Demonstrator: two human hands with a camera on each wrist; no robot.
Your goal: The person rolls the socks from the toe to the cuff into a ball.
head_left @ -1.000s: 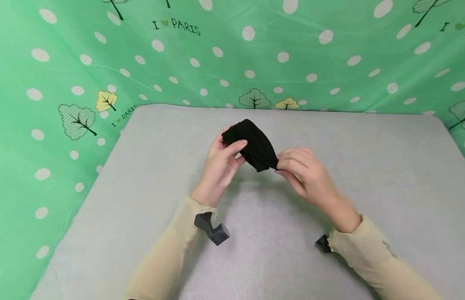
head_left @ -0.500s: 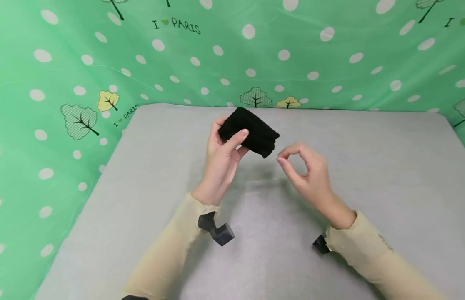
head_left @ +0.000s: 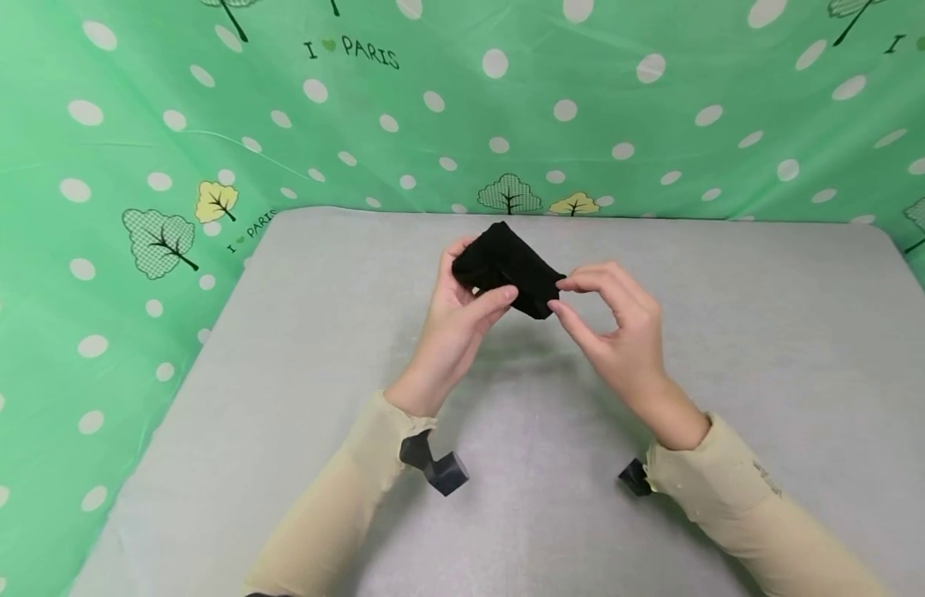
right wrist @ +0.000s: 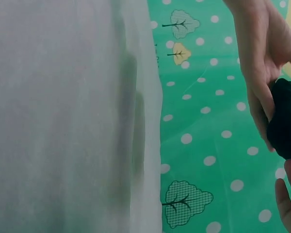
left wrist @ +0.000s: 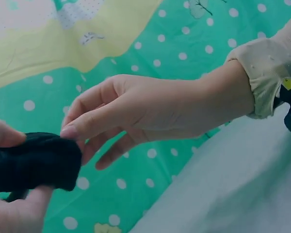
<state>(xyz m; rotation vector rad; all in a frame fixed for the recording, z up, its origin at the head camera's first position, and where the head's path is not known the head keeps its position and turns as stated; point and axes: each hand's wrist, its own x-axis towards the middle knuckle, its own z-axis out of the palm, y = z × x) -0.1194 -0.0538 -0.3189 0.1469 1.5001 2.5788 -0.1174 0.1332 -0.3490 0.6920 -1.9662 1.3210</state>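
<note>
A folded bundle of soft black cloth [head_left: 507,265] is held above the table; its exact kind does not show. The left hand [head_left: 458,332] grips it from the left, thumb across the near face and fingers behind. At its right end, the right hand [head_left: 619,332] has thumb and index fingertip at two corners, with the edge between them. The left wrist view shows the right thumb overlapping the end of the black cloth [left wrist: 48,162], other fingers hanging loosely below. In the right wrist view the bundle [right wrist: 286,126] is partly cut off by the frame edge.
A grey-covered table [head_left: 283,332] lies beneath both hands. Behind it and along the left hangs a green curtain [head_left: 403,149] with white dots and printed trees. Each wrist wears a small dark camera mount, such as the left one [head_left: 436,468].
The right hand pulled at a corner of the black cloth, let go, then came back to its right end with fingers parted. The left hand shifted slightly right and turned the bundle.
</note>
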